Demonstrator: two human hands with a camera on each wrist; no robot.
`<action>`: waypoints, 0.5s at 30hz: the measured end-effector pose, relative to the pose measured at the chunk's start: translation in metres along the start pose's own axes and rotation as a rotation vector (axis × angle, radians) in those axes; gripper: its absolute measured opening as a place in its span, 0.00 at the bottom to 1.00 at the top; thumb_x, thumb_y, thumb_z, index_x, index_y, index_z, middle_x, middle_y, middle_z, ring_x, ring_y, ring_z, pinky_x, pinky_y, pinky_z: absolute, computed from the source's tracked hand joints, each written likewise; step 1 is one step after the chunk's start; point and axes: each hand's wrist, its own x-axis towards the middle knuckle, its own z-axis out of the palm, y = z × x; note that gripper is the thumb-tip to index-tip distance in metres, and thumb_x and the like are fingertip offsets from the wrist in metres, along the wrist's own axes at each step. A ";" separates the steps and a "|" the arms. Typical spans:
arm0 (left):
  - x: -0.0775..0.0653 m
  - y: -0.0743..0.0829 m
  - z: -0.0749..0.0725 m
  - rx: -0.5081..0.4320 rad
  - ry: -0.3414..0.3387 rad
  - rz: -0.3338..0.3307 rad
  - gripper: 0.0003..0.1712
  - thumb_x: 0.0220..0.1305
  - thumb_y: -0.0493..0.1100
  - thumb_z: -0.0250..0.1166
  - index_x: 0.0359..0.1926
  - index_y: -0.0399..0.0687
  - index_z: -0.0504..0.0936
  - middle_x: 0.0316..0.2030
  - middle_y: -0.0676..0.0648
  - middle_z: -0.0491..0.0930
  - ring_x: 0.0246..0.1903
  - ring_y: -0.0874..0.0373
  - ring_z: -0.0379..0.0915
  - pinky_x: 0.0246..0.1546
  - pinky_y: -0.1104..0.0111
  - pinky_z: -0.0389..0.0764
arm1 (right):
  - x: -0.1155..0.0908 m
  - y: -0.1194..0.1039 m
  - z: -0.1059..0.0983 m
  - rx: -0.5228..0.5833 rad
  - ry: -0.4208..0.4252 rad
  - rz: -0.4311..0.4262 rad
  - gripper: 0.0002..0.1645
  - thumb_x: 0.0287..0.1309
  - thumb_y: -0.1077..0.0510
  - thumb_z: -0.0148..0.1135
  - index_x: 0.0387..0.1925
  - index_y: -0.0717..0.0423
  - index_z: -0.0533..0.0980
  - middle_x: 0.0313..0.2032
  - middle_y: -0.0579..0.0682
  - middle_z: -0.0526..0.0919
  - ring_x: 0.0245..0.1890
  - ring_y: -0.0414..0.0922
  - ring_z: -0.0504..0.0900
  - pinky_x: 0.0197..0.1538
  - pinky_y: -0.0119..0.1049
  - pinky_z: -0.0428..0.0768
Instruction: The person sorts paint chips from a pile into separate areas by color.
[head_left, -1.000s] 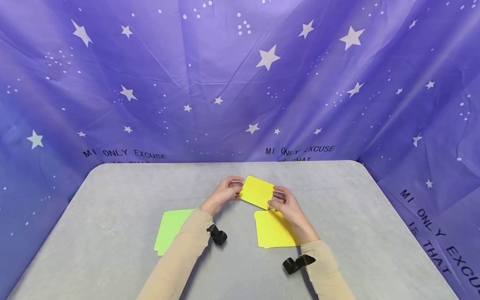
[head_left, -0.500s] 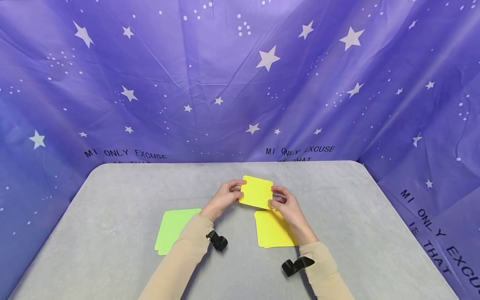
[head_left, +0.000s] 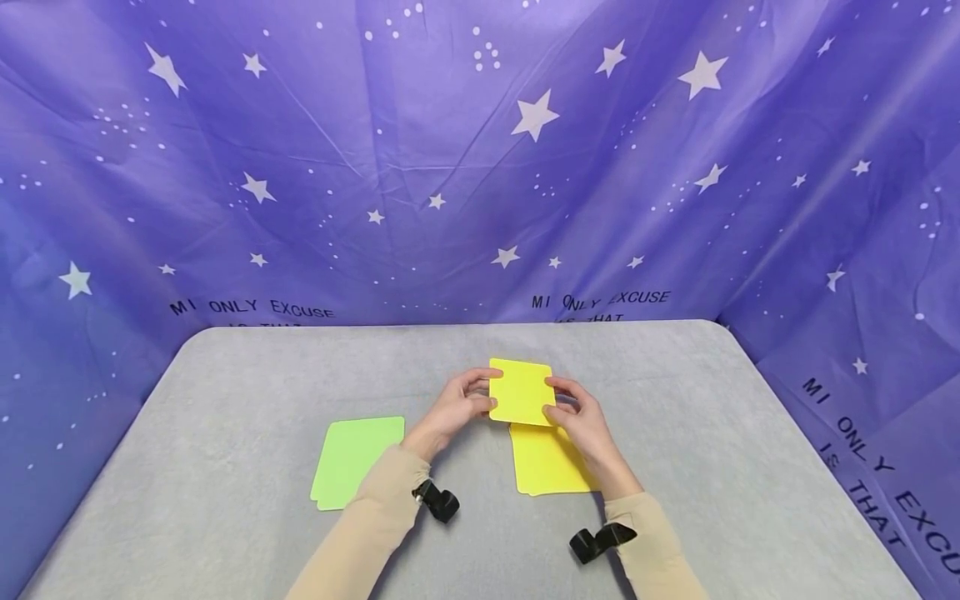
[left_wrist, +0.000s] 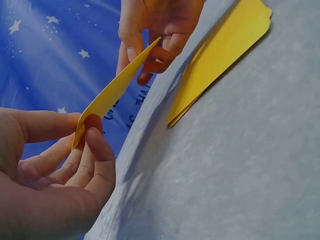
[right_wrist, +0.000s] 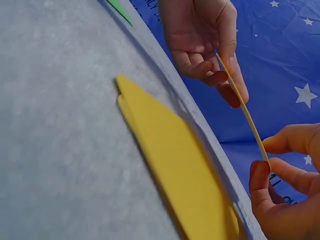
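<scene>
A thin yellow square card (head_left: 521, 392) is held up off the table between both hands. My left hand (head_left: 453, 408) pinches its left edge; in the left wrist view the thumb and fingers press its two faces (left_wrist: 112, 90). At the opposite edge my right hand (head_left: 588, 425) pinches the card too, thumb on one side and fingers on the other, as the right wrist view shows. Below and nearer lie more yellow cards (head_left: 551, 462), stacked slightly unevenly and partly covered by the right hand and the held card.
Left of the left forearm, green cards (head_left: 356, 458) lie on the grey table (head_left: 225, 467), one corner sticking out from under another. A purple star-printed cloth (head_left: 450, 150) hangs behind the table and along its sides. Each sleeve carries a black wrist camera (head_left: 438, 500).
The held yellow card has turned from a slant to nearly level. It has come slightly nearer and to the right in the last half second, both hands moving with it.
</scene>
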 end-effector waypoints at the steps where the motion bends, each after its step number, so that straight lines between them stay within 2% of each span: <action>1: -0.001 -0.001 0.001 0.007 -0.001 0.000 0.28 0.57 0.24 0.57 0.60 0.33 0.72 0.45 0.41 0.76 0.31 0.62 0.74 0.36 0.67 0.76 | -0.001 0.000 -0.001 -0.006 -0.008 0.002 0.27 0.60 0.69 0.59 0.62 0.62 0.69 0.59 0.60 0.69 0.51 0.52 0.72 0.45 0.29 0.73; 5: -0.006 -0.005 0.005 0.011 -0.017 -0.010 0.28 0.57 0.24 0.58 0.61 0.33 0.71 0.47 0.40 0.77 0.33 0.61 0.76 0.37 0.65 0.78 | -0.007 0.003 -0.006 -0.038 -0.021 0.000 0.26 0.60 0.68 0.59 0.61 0.63 0.70 0.55 0.61 0.72 0.44 0.47 0.75 0.43 0.29 0.74; 8: -0.009 -0.010 0.009 -0.006 -0.034 -0.026 0.28 0.57 0.23 0.57 0.61 0.32 0.71 0.47 0.39 0.77 0.32 0.59 0.77 0.37 0.63 0.81 | -0.011 0.006 -0.011 -0.056 -0.022 -0.002 0.26 0.60 0.68 0.59 0.61 0.64 0.70 0.52 0.60 0.73 0.41 0.45 0.73 0.42 0.29 0.73; 11: -0.013 -0.012 0.013 -0.011 -0.049 -0.036 0.27 0.57 0.23 0.57 0.60 0.31 0.70 0.47 0.39 0.77 0.32 0.58 0.78 0.36 0.61 0.82 | -0.015 0.008 -0.016 -0.071 -0.031 0.010 0.26 0.60 0.68 0.59 0.61 0.63 0.71 0.50 0.59 0.72 0.41 0.45 0.72 0.42 0.29 0.73; 15: -0.019 -0.014 0.019 0.028 -0.051 -0.024 0.27 0.56 0.22 0.58 0.59 0.28 0.70 0.45 0.36 0.75 0.32 0.56 0.78 0.36 0.60 0.83 | -0.019 0.010 -0.022 -0.096 -0.052 0.019 0.26 0.60 0.68 0.60 0.61 0.63 0.71 0.51 0.59 0.72 0.42 0.45 0.71 0.44 0.29 0.73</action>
